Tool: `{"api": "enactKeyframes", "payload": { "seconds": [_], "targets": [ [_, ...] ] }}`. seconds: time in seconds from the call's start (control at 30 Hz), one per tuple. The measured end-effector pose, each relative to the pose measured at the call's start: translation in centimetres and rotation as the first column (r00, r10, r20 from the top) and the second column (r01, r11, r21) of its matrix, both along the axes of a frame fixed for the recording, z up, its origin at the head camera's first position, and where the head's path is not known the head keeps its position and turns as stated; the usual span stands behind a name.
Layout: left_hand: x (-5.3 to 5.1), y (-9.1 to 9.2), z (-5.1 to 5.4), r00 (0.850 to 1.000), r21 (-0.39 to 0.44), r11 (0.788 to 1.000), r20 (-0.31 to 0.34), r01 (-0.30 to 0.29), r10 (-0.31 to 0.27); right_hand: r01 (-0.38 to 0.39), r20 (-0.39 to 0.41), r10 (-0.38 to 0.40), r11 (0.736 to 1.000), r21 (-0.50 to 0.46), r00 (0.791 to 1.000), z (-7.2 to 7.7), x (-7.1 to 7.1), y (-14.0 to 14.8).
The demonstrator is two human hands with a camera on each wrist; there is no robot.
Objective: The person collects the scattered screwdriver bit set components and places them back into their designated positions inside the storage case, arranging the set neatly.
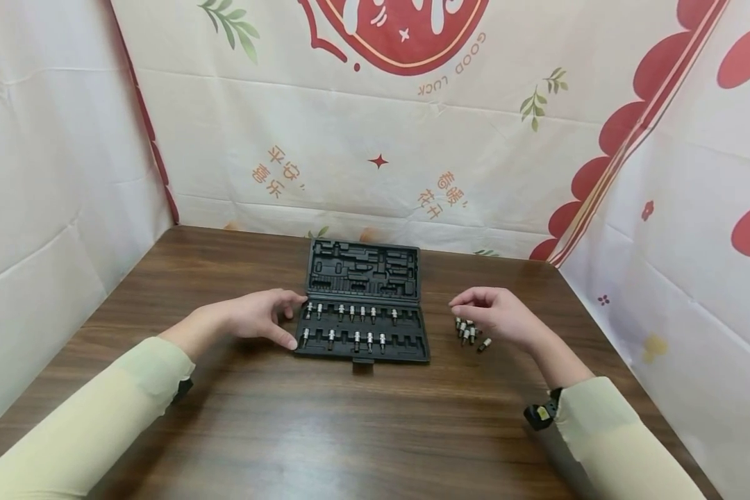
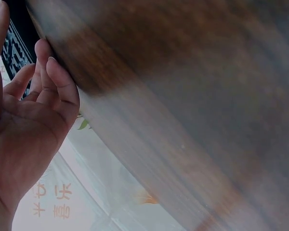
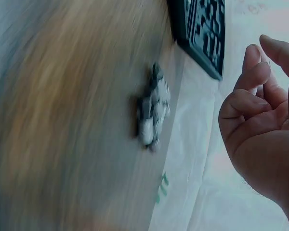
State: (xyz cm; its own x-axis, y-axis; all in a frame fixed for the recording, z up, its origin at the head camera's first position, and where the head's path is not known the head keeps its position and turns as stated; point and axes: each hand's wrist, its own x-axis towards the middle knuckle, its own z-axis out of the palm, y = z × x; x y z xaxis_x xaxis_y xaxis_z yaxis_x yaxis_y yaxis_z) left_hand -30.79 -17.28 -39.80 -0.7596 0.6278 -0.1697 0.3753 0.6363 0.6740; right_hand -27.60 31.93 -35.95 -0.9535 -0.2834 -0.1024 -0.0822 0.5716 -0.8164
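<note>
A black socket case lies unfolded on the table, its moulded lid leaning back. Two rows of silver bit sockets fill part of its slots. My left hand rests at the case's left edge, thumb at the near corner and fingertips by the hinge. Right of the case is a small pile of loose bit sockets, also seen as a blurred heap in the right wrist view. Above this pile hovers my right hand, its fingers loosely bent, with nothing visible in them.
The brown wooden table carries the case and the pile. Patterned cloth hangs behind it and along both sides. One bit socket lies slightly apart, at the near right of the pile.
</note>
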Motion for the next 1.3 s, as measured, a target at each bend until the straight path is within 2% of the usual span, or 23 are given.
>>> {"api": "enactKeyframes", "payload": {
  "seconds": [0.17, 0.37, 0.53, 0.73, 0.97, 1.3],
  "targets": [
    [0.0, 0.0, 0.0, 1.000, 0.004, 1.000, 0.009, -0.007, 0.007, 0.025, -0.011, -0.025, 0.999, 0.021, 1.000, 0.1, 0.7, 2.3],
    [0.1, 0.1, 0.1, 1.000, 0.006, 1.000, 0.007, -0.007, 0.007, 0.063, -0.073, -0.052, 0.987, 0.149, 0.996, -0.4, 1.7, 5.1],
    [0.1, 0.1, 0.2, 1.000, 0.003, 1.000, 0.001, -0.004, 0.004, 0.060, -0.033, -0.054, 0.972, 0.228, 0.998, -1.3, 2.3, 6.3],
    [0.0, 0.1, 0.2, 1.000, -0.002, 1.000, 0.009, -0.011, 0.011, 0.028, 0.018, -0.035, 0.955, 0.294, 0.999, -2.0, 2.8, 6.3],
    [0.1, 0.0, 0.1, 1.000, -0.003, 1.000, 0.002, -0.007, 0.007, 0.024, 0.061, -0.046, 0.947, 0.321, 0.997, -2.1, 3.0, 5.6],
    [0.1, 0.1, 0.0, 1.000, 0.001, 1.000, 0.000, 0.000, 0.000, 0.057, 0.065, -0.091, 0.916, 0.396, 0.994, -2.4, 3.1, 4.4]
  ]
}}
